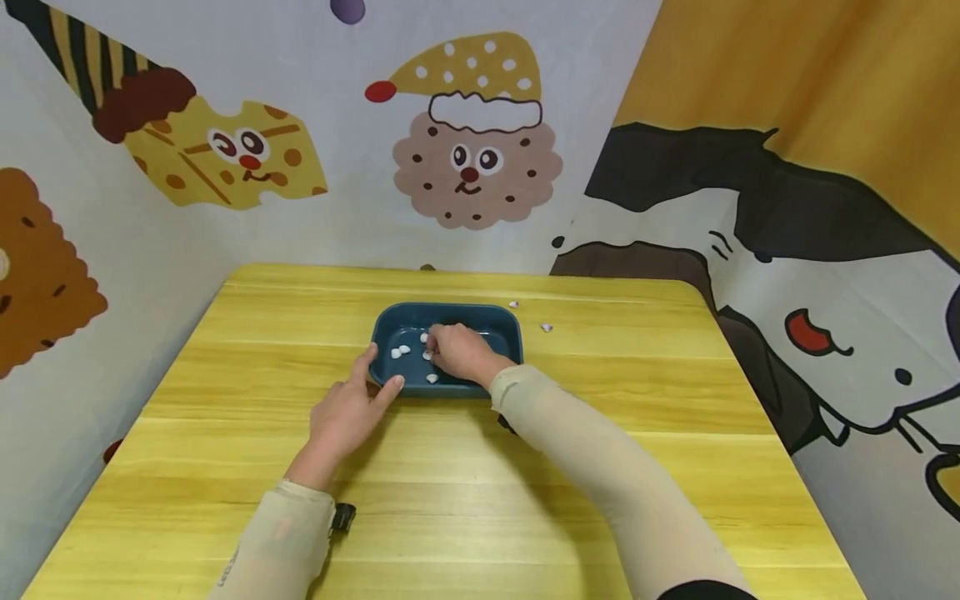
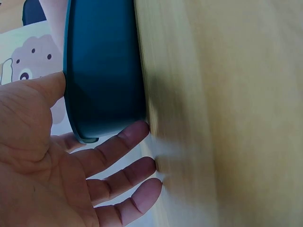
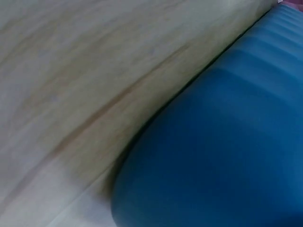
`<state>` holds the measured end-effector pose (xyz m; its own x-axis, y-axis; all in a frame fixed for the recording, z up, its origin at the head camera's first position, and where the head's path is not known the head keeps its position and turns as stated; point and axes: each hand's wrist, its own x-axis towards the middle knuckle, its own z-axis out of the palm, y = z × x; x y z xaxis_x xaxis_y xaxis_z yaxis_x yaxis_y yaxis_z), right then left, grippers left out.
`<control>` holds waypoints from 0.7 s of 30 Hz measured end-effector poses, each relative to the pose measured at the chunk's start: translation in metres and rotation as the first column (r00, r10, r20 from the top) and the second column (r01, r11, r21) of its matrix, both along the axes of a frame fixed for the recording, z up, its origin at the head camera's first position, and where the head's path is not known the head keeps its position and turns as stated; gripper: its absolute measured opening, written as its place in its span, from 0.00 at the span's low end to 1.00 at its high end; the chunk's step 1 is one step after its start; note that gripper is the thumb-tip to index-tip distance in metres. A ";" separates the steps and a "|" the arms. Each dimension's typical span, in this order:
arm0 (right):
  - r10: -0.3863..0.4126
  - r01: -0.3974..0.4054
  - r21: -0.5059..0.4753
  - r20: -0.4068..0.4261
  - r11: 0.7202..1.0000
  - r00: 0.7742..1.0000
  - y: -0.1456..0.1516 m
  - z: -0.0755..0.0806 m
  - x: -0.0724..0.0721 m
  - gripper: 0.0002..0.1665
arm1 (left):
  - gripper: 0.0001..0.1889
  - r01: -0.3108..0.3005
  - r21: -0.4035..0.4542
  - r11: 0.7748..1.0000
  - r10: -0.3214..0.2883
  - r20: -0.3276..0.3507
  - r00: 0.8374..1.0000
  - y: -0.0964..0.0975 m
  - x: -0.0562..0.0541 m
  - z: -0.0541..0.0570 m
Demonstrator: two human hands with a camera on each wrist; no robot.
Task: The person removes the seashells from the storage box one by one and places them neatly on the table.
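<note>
A dark blue-green rectangular tray stands on the table, with several small white shell-like pieces scattered on its floor. My left hand spans the tray's near left corner. Its thumb lies on the near rim, and its other fingers, fairly straight, extend along the outside of the end wall. My right hand reaches over the near side into the tray. Its bent fingers point down, fingertips right at a white piece; I cannot tell whether they pinch it. In the right wrist view the tray's outer wall hides that hand.
Two small pale purplish-white pieces lie on the wooden table past the tray's right end. A cloth printed with cartoon figures hangs behind the table, and a yellow-brown curtain at the back right.
</note>
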<state>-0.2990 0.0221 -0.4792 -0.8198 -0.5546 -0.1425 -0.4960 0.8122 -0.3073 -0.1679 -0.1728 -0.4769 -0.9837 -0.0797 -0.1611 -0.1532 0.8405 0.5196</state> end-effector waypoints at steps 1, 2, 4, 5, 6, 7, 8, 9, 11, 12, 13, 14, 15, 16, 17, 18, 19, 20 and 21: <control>0.001 -0.001 0.001 0.003 1.000 1.000 0.000 0.000 0.000 0.16 | 0.48 0.001 0.002 1.000 -0.001 0.001 1.000 0.000 0.000 0.000; 0.003 -0.004 0.005 0.004 1.000 1.000 -0.001 0.000 0.001 0.18 | 0.48 0.000 0.002 1.000 0.000 0.001 1.000 0.000 0.000 0.000; 0.005 -0.005 0.011 0.006 1.000 1.000 -0.002 0.000 0.001 0.19 | 0.48 -0.001 0.002 1.000 0.001 0.001 1.000 0.000 0.000 -0.001; 0.006 -0.006 0.015 0.003 1.000 1.000 -0.002 0.000 0.001 0.18 | 0.48 -0.001 0.002 1.000 0.001 0.002 1.000 0.000 0.000 -0.002; 0.009 -0.009 0.020 -0.002 1.000 1.000 -0.003 0.000 0.001 0.17 | 0.48 -0.002 0.003 1.000 0.002 0.003 1.000 0.000 0.000 -0.002; 0.012 -0.012 0.023 -0.007 1.000 1.000 -0.003 0.000 0.001 0.16 | 0.48 -0.003 0.004 1.000 0.003 0.003 1.000 0.000 0.000 -0.002; 0.010 -0.010 0.024 -0.009 1.000 1.000 -0.004 0.000 0.001 0.15 | 0.48 -0.003 0.003 1.000 0.003 0.003 1.000 0.000 0.000 -0.002; 0.008 -0.008 0.024 -0.011 1.000 1.000 -0.004 0.000 0.001 0.15 | 0.48 -0.003 0.003 1.000 0.003 0.003 1.000 0.000 0.000 -0.003; 0.010 -0.009 0.023 -0.018 1.000 1.000 -0.003 -0.001 0.002 0.14 | 0.48 -0.004 0.002 1.000 0.004 0.003 1.000 0.000 0.000 -0.003; 0.012 -0.012 0.021 -0.020 1.000 1.000 -0.003 -0.001 0.003 0.14 | 0.48 -0.004 0.002 1.000 0.004 0.002 1.000 0.001 0.000 -0.003; 0.014 -0.014 0.015 -0.023 1.000 1.000 -0.002 -0.001 0.003 0.14 | 0.48 -0.004 0.002 1.000 0.004 0.002 1.000 0.001 0.000 -0.003; 0.017 -0.017 0.007 -0.026 1.000 1.000 -0.001 0.000 0.004 0.14 | 0.48 -0.004 0.002 1.000 0.004 0.002 1.000 0.001 0.000 -0.004; 0.020 -0.020 -0.004 -0.030 1.000 0.999 0.001 0.000 0.006 0.14 | 0.48 -0.004 0.004 1.000 0.004 0.003 1.000 0.001 0.000 -0.003; 0.023 -0.024 -0.022 -0.032 0.999 0.999 0.002 0.002 0.007 0.13 | 0.48 -0.004 0.004 1.000 0.004 0.005 1.000 0.001 0.001 -0.003; 0.026 -0.028 -0.041 -0.038 0.999 0.999 0.004 0.004 0.008 0.13 | 0.48 -0.003 0.005 1.000 0.003 0.006 1.000 0.000 0.001 -0.003; 0.027 -0.030 -0.064 -0.043 0.997 0.999 0.005 0.006 0.009 0.13 | 0.48 -0.002 0.006 1.000 0.002 0.007 1.000 0.000 0.001 -0.003; 0.024 -0.028 -0.086 -0.047 0.996 0.999 0.006 0.009 0.010 0.13 | 0.48 0.001 0.008 1.000 -0.001 0.006 1.000 0.000 0.001 -0.003; 0.024 -0.029 -0.103 -0.051 0.994 0.998 0.008 0.012 0.011 0.13 | 0.48 0.000 0.010 1.000 0.000 0.005 1.000 -0.001 0.001 -0.002; 0.021 -0.027 -0.113 -0.051 0.993 0.998 0.009 0.016 0.011 0.12 | 0.48 -0.001 0.011 1.000 0.001 0.002 1.000 -0.001 0.002 -0.002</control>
<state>-0.2876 0.0309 -0.4635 -0.8105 -0.5846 -0.0363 -0.5321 0.7608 -0.3714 -0.1664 -0.1741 -0.4785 -0.9833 -0.0790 -0.1637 -0.1551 0.8346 0.5285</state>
